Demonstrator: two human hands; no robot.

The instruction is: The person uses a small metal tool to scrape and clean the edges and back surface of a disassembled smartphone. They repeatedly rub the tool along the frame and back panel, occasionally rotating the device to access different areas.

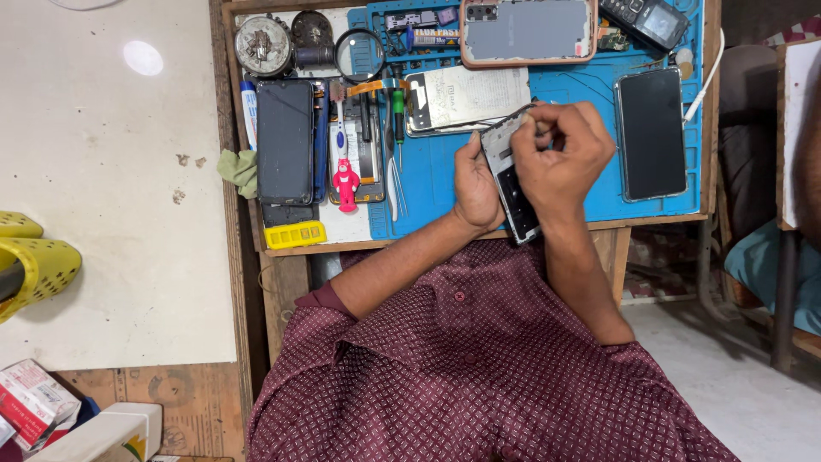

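L hand (pixel 473 184) grips opened phone frame (pixel 510 175), held above blue mat (pixel 581 111), near desk edge. R hand (pixel 560 154) fingers pinched together at frame's far end. Step: prob. mid-disassembly. Next needs steady grip, fine prying.

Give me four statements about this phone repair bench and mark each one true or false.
1. Both hands hold the opened phone. True.
2. The work mat is red. False: it is blue.
3. A magnifying glass lies near the bench's far edge. True.
4. The right hand rests on the dark phone lying screen-up at the right. False: that phone lies untouched; the left hand and right hand share the opened phone.
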